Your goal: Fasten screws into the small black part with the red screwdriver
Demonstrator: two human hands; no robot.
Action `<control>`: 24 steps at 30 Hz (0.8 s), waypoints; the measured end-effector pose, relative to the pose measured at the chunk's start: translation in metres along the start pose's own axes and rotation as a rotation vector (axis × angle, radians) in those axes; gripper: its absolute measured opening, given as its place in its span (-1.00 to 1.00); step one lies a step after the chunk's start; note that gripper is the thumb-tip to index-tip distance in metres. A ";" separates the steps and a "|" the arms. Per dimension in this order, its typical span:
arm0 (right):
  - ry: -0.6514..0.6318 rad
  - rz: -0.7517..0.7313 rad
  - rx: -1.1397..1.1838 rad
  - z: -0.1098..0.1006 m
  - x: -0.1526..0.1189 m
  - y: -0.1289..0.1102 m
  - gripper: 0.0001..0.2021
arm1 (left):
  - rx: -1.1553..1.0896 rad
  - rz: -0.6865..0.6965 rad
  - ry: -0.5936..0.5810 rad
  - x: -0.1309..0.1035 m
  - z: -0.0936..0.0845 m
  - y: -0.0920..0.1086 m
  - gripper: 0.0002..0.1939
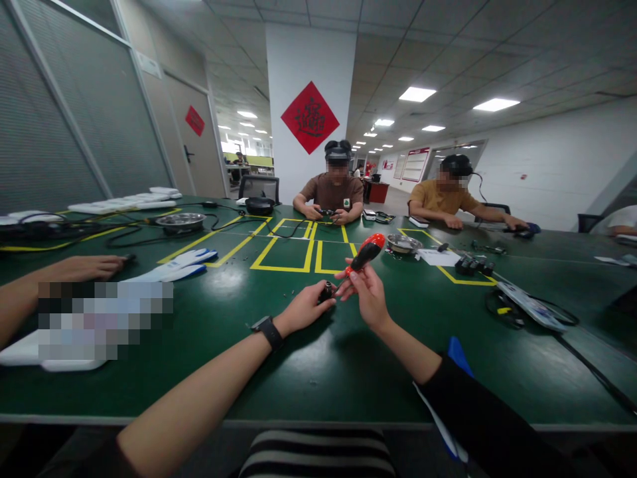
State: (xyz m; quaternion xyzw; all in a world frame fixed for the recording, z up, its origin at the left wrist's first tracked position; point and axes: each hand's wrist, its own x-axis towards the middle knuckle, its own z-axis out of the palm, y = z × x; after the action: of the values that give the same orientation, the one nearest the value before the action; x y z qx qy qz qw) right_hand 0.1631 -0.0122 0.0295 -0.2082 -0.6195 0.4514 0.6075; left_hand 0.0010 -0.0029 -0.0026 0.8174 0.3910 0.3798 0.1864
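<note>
In my right hand is a screwdriver with a red and black handle, held tilted, its handle up and its shaft slanting down to the left. My left hand, a dark watch on its wrist, is closed around a small black part close above the green table. The screwdriver's tip comes near or against that part; whether they touch I cannot tell. A few tiny screws lie on the table just left of my left hand.
Yellow tape marks rectangles ahead. A metal bowl and several black parts stand to the right. White gloves lie left, near another person's hand. Two people sit across the table. A cable runs along the right.
</note>
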 end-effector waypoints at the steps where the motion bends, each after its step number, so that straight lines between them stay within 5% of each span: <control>1: 0.001 -0.001 -0.009 0.000 0.000 0.000 -0.71 | 0.003 0.000 -0.001 0.000 0.000 0.000 -0.80; 24: 0.051 0.021 0.043 0.000 0.001 -0.001 -0.68 | -0.003 0.009 -0.016 0.000 -0.001 0.001 -0.79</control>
State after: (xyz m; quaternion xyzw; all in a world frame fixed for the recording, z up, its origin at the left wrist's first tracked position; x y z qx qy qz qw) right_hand 0.1632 -0.0116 0.0306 -0.2130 -0.5918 0.4653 0.6228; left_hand 0.0012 -0.0034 -0.0015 0.8218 0.3853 0.3746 0.1893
